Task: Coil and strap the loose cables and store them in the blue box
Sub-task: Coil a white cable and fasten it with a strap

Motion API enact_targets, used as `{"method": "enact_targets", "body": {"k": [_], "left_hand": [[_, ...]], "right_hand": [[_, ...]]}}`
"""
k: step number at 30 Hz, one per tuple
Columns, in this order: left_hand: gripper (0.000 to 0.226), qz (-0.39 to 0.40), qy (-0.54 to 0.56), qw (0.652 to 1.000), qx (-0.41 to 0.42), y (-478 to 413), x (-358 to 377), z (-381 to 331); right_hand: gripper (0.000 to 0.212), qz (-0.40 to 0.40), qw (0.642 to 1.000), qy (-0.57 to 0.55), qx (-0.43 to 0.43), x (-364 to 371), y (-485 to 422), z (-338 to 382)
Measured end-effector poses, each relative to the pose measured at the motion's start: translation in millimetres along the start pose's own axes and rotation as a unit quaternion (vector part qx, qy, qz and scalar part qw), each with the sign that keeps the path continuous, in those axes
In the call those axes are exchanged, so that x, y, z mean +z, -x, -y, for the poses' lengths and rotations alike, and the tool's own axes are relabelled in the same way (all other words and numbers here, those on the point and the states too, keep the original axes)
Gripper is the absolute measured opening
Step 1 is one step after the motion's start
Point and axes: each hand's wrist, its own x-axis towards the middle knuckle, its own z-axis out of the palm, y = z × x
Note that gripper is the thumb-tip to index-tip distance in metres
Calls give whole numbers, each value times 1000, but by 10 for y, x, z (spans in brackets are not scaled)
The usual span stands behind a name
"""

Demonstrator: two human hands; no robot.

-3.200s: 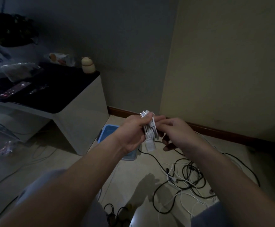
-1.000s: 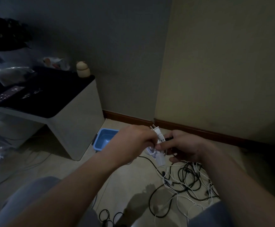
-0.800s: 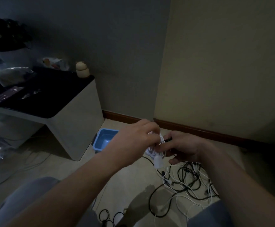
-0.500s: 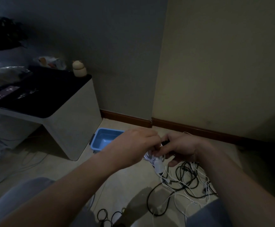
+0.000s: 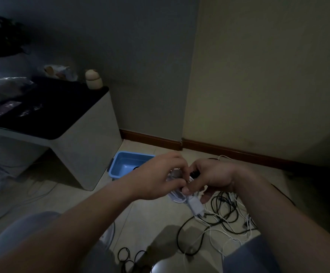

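Observation:
My left hand (image 5: 156,178) and my right hand (image 5: 209,177) meet above the floor, both with fingers curled round a coiled white cable (image 5: 179,196). Its white plug (image 5: 195,206) hangs below the hands. A small dark piece shows between my fingertips; I cannot tell what it is. The blue box (image 5: 124,164) stands on the floor just left of and behind my left hand, beside the table. A tangle of loose black and white cables (image 5: 225,215) lies on the floor under and right of my right hand.
A white table with a dark top (image 5: 61,119) stands at the left, carrying a remote, bags and a small jar. Small black loops (image 5: 130,257) lie on the floor near my knees. Walls meet in a corner behind the box.
Both hands have dropped lower with the white coil, and the plug that stuck up above the fingers now hangs beneath them. The view has shifted, showing more of the blue box.

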Motion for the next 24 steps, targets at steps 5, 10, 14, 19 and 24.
{"method": "enact_targets", "body": {"k": [5, 10, 14, 19, 24], "left_hand": [[19, -18, 29, 999, -7, 7, 73, 54], [29, -16, 101, 994, -41, 25, 105, 104], [28, 15, 90, 994, -63, 29, 114, 138], [25, 38, 64, 994, -84, 0, 94, 150], [24, 42, 116, 987, -103, -5, 114, 161]], "right_hand": [[9, 2, 1000, 12, 8, 4, -15, -7], [19, 21, 999, 24, 16, 4, -39, -17], [11, 27, 999, 31, 13, 29, -68, -13], [10, 20, 999, 40, 2, 37, -82, -16], [13, 37, 999, 36, -12, 51, -67, 1]]}}
